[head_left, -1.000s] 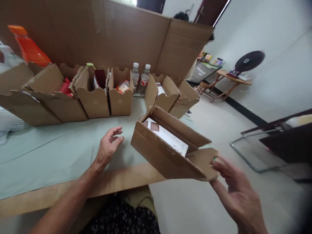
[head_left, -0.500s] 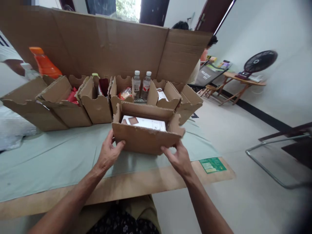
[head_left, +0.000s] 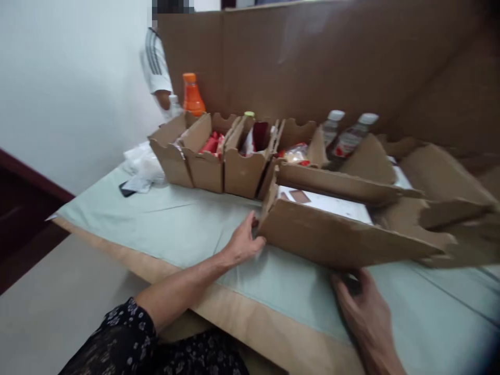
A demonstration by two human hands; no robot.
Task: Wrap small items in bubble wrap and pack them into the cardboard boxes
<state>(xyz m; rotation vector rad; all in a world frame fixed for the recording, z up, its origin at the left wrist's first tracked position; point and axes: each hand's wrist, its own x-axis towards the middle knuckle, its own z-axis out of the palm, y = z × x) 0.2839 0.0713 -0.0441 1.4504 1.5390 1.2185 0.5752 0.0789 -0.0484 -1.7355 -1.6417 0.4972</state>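
Note:
An open cardboard box with a white printed item inside rests on the pale green table cover in front of me. My left hand grips the box's left corner, fingers curled round it. My right hand sits under the box's front edge near the middle, its fingertips tucked beneath and partly hidden. The picture is blurred by motion.
A row of open cardboard bins with red packets stands behind, then two clear bottles and an orange bottle. A tall cardboard wall backs the table. Another person's arm shows at the far left. Plastic bags lie nearby.
The view has swung left. The box has come down in front of the bins, my left hand still at its left corner, my right hand moved under the front edge.

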